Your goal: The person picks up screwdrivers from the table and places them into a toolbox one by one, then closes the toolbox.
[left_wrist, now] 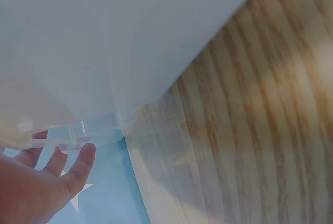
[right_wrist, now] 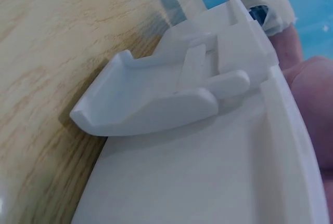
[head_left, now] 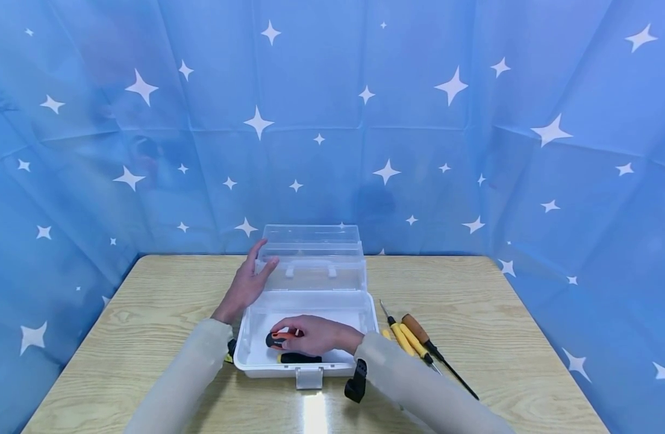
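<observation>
At frame centre, the left hand [head_left: 247,282] rests flat-fingered on the clear plastic toolbox [head_left: 311,313] lid; the right hand [head_left: 311,335] pinches the orange-black-handled tool [head_left: 278,339] inside—lay it flat, then let go.

Bright, even light with a glare patch on the table [head_left: 315,416]; both wrist views are close and soft-focused.

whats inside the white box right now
The white box holds a black-and-orange tool gripped by the right hand, and a black tool beneath it. The hand covers the rest.
</observation>
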A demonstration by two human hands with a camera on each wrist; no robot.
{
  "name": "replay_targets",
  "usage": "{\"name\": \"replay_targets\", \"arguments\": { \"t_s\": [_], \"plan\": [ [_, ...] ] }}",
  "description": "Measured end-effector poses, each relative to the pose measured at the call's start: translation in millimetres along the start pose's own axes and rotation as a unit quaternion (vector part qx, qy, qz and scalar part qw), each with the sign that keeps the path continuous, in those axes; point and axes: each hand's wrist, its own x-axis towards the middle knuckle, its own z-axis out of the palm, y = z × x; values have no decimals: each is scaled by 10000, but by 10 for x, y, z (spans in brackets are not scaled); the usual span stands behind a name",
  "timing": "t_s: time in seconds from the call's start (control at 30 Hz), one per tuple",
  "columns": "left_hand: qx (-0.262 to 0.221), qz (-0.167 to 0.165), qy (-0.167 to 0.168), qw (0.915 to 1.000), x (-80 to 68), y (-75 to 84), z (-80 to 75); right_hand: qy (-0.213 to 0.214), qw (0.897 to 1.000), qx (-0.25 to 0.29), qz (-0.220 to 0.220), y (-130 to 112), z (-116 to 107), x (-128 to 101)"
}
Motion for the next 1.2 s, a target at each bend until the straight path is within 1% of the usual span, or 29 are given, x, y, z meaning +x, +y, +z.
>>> {"name": "replay_targets", "arguments": {
  "t_s": [0.27, 0.5, 0.7, 0.97, 1.2],
  "plan": [
    [19, 15, -6, 10000, 8, -18, 2, 3, 9998, -112, 177, 54, 15, 13],
    [-8, 15, -13, 10000, 4, -7, -3, -44, 9997, -168, 180, 81, 19, 26],
    [-45, -56, -63, 10000, 3, -18, 3, -99, 9996, -52, 256, 79, 21, 16],
    [-71, 23, -32, 10000, 0, -1, 7, -128, 9990, -47, 417, 66, 22, -2],
    [-31, 8, -28, 10000, -5, -7, 3, -142, 9987, -63, 481, 58, 30, -11]
  ]
}}
